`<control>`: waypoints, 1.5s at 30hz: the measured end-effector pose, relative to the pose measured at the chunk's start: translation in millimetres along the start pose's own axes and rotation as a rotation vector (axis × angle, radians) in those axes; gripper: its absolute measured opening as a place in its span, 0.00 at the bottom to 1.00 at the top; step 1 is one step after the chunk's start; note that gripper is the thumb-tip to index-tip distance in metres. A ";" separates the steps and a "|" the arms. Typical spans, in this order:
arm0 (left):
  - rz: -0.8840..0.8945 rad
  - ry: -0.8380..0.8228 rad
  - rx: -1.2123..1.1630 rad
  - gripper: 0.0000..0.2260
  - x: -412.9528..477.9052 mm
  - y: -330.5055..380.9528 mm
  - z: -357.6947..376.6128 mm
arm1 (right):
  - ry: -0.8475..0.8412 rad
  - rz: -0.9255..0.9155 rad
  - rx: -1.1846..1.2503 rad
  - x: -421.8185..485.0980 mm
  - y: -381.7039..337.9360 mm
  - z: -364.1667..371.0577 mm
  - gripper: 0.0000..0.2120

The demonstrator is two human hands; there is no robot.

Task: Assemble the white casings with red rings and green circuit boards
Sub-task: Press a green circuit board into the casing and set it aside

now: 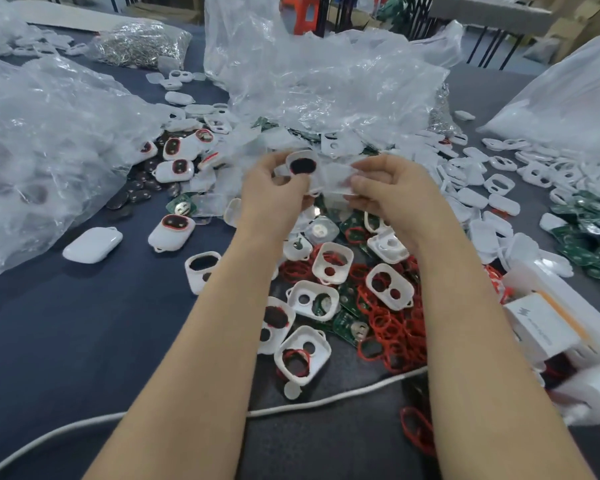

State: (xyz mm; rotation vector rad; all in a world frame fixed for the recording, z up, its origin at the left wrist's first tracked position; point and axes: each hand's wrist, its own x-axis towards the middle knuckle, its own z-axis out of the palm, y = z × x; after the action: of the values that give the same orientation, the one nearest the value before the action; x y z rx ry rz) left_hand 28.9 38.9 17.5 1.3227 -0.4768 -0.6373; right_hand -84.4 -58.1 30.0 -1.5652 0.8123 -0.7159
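**Held part:** the white casing (302,165) is held above the table (84,323), mid-frame, betw. both hands. It is gripped by the left hand (274,192), fingers curled round its edge. A pale piece (333,178), translucent-looking and touching the casing, is pinched in the fingertips of the right hand (392,188). The piece is blurred, so its type cannot be told.

**Risks (est.):**
1. The fitted red ring (291,168) round the dark opening may be dislodged if the pale piece is pressed on askew.
2. If the grip is loosened, the casing may be dropped among the loose casings (390,287) and red rings (392,327) below, and confused w/ unfinished units.
3. Thin rings may be snagged or tangled when one is pulled from the heap.

**Materials/shapes:** the casings are hard, glossy moulded plastic, rounded-rectangular, w/ one large and one small opening. The rings are thin, flexible loops. The green circuit boards (582,237), lying at right, are flat, w/ round metallic contacts. The plastic bags (326,81) are crinkled clear film.
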 end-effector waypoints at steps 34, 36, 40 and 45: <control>-0.020 -0.105 -0.044 0.11 -9.6 -4.8 13.0 | -0.017 0.054 -0.928 -60.4 23.9 -3.9 0.13; -0.003 -0.088 -0.041 0.11 -7.4 -6.3 9.3 | -0.175 0.110 -0.863 -59.3 6.9 -17.1 0.09; 0.007 -0.085 -0.041 0.11 -4.9 -9.6 4.3 | -0.070 -0.009 -0.590 -50.7 -9.0 -30.4 0.09; 0.011 -0.075 -0.003 0.11 -3.7 -12.6 1.9 | 0.053 -0.086 -0.055 -24.7 4.2 -5.1 0.15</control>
State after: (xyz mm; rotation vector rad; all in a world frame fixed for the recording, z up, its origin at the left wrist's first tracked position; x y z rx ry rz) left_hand 23.0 38.5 5.7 1.2959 -0.5436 -0.6802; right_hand -103.2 -41.0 26.4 -1.6450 0.8134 -0.8064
